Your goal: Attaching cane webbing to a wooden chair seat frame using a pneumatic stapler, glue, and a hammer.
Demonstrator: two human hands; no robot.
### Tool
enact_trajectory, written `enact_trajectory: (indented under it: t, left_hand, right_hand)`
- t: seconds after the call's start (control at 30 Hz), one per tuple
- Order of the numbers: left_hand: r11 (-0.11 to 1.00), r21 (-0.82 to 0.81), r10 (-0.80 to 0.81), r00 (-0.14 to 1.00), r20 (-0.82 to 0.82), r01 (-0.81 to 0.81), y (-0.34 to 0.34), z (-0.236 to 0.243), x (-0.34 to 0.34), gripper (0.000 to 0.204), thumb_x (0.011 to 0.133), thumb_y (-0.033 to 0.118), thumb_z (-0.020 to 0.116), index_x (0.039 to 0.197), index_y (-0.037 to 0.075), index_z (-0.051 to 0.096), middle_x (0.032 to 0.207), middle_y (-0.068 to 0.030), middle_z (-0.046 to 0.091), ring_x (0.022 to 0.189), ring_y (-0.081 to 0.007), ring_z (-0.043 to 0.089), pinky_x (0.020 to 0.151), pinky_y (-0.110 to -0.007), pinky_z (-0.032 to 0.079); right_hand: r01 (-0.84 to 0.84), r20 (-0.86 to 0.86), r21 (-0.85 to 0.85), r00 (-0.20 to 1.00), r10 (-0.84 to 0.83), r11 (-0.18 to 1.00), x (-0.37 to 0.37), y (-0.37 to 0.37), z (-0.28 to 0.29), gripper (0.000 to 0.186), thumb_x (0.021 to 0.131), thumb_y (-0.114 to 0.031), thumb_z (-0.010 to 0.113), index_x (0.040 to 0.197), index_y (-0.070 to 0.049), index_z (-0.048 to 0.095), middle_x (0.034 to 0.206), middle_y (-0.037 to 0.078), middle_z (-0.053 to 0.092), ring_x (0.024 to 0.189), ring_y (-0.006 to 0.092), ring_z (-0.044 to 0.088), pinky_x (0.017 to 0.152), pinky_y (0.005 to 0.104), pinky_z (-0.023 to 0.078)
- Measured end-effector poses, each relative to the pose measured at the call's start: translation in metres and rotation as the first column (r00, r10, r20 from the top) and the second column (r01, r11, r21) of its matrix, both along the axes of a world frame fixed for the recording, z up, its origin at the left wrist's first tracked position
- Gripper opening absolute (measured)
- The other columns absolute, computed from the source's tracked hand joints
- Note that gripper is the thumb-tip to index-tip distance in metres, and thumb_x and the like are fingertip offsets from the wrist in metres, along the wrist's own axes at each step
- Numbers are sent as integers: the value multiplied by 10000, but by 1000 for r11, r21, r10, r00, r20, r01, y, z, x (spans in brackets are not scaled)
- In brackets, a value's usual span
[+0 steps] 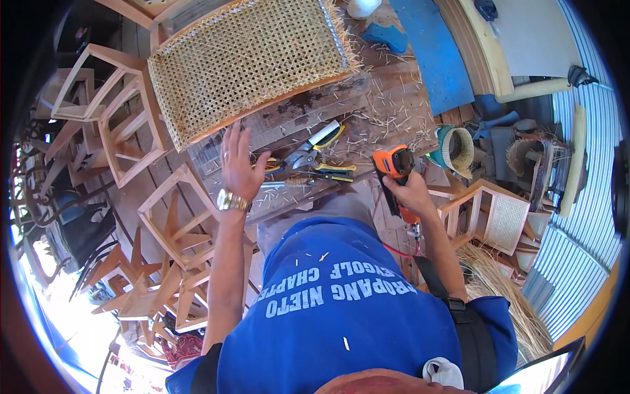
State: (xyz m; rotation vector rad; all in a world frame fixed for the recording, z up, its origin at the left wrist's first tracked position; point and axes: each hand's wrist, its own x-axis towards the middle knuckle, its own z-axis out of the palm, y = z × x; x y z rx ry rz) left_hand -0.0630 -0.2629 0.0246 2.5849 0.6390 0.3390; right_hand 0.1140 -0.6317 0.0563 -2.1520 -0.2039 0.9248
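Observation:
My left hand (236,161), with a ring and a gold watch, lies flat and spread on the wooden workbench (367,98), just below a woven cane chair seat (249,59) in a wooden frame. My right hand (410,194) grips an orange and black air tool (396,172) with a red hose at its base, held at the bench's near right edge. Between the hands lie pruning shears (312,148), yellow-handled pliers (328,172) and a few other small hand tools.
Cane offcuts litter the bench. Bare wooden chair frames (125,111) are stacked on the left, more below. At right stand a small cane-panelled frame (492,217), a woven hat (456,151), a bundle of loose cane strands (505,295) and a blue board (433,52).

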Motion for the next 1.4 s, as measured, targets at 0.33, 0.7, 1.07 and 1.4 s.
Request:
enact_trajectory:
  t: [0.33,0.7,1.07,1.4]
  left_hand:
    - [977,-51,211,975,68,-207,10,4,-75,549,826,138,797,1315,13,580,1455,-188,532,1360,-409,477,1135,-514,390]
    - [962,-72,-245,951,190,262,23,-12,113,526,796,246,792,1266,95,612,1281,-66,603,1222,-306,553,1017,-450,435]
    - [921,-112,-355,923,144,372,8,-19,121,515,829,213,721,1306,73,586,1368,-117,549,1324,-310,494,1118,-468,383]
    - [993,-117,-5,978,-210,-20,77,9,-13,701,816,282,769,1441,96,510,1546,-104,434,1441,-331,378,1190,-567,268]
  right_hand:
    - [50,252,-174,968,-4,984,64,75,32,296,906,-246,746,1068,-7,683,774,91,675,694,180,652,649,346,507]
    - [-119,-90,-129,990,108,984,135,203,94,215,931,-231,734,969,-50,625,629,-8,570,509,85,557,511,278,476]
    - [-346,-193,-310,935,297,886,155,252,117,231,944,-266,720,973,-52,636,600,-10,549,509,88,544,491,272,436]
    - [-234,-159,-160,965,209,959,109,275,111,182,961,-155,694,1078,-28,636,708,-13,563,549,74,534,500,255,440]
